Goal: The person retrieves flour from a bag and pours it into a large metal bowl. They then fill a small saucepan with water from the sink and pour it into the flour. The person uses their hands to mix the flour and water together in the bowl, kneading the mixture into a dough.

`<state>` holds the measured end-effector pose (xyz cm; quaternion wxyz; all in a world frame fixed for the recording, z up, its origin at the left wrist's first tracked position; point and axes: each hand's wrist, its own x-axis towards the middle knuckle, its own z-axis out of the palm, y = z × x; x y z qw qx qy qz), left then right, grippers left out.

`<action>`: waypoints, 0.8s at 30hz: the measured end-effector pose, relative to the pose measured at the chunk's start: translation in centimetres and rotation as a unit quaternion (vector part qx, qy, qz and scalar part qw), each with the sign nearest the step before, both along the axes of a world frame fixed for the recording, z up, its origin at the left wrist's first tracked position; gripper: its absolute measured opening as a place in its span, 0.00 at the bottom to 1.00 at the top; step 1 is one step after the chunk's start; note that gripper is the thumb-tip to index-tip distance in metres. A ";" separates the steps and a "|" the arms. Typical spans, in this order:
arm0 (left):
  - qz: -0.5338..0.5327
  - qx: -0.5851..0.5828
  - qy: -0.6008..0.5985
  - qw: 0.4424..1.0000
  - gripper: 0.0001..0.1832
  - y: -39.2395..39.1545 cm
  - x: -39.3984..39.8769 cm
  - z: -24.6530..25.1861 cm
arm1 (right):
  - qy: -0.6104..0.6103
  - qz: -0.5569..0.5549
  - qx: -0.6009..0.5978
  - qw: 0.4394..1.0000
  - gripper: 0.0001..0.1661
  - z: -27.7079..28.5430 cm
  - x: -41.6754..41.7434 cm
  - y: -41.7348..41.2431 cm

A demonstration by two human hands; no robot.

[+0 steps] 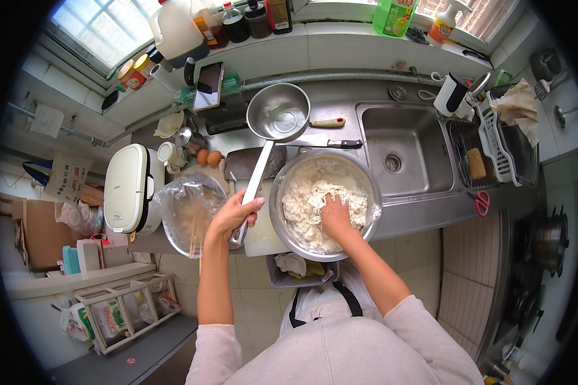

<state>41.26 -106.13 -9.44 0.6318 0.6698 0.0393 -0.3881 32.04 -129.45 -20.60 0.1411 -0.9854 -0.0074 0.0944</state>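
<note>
My left hand grips the long handle of a metal saucepan, whose bowl is held above the counter, past the large mixing bowl. A little clear liquid seems to lie in the pan. My right hand has its fingers pushed into shaggy, floury dough inside a large stainless steel bowl; its fingertips are hidden in the dough. The steel bowl sits partly over a pale cutting board. To the left, a second bowl is partly covered by plastic film, with wooden chopsticks on it.
A kitchen knife lies behind the steel bowl, near a cleaver. Eggs, a white jar and a cream-coloured appliance stand left. The sink is at right, with red-handled scissors at the counter edge.
</note>
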 end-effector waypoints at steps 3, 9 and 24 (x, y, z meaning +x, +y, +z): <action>0.000 0.000 0.007 1.000 0.14 -0.5 2.1 -1.4 | -0.001 -0.001 -0.008 1.000 0.08 -0.2 0.0 0.2; 0.005 0.020 0.022 1.000 0.11 -1.1 5.3 -4.0 | 0.017 0.002 -0.007 1.000 0.08 0.0 0.2 0.2; -0.045 0.362 -0.206 0.908 0.35 0.6 7.5 -6.7 | 0.021 0.006 0.006 1.000 0.08 0.0 0.4 0.3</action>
